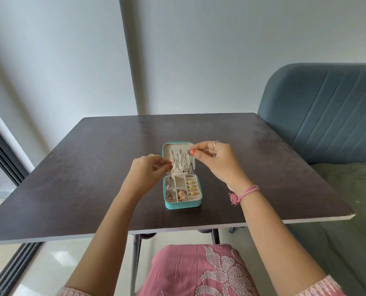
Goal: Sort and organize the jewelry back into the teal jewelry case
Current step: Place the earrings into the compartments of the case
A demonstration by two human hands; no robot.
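The teal jewelry case [183,205] lies open in the middle of the dark table [92,167], its lid [178,144] standing up at the back. Several chains [181,162] hang inside the lid. Gold rings [192,187] fill the right slots, and a gold piece [182,195] and small silver pieces [171,197] sit in the front compartments. My left hand [146,169] pinches a silver necklace [168,184] that dangles into the left compartment. My right hand [215,159] pinches a chain end at the lid's top right corner.
A blue-grey padded sofa [327,116] stands against the table's right side, with a green cover [348,210] on its seat. A sliding door frame [4,159] runs along the left. White walls rise behind the table. My pink-clad lap [199,272] is below the table's near edge.
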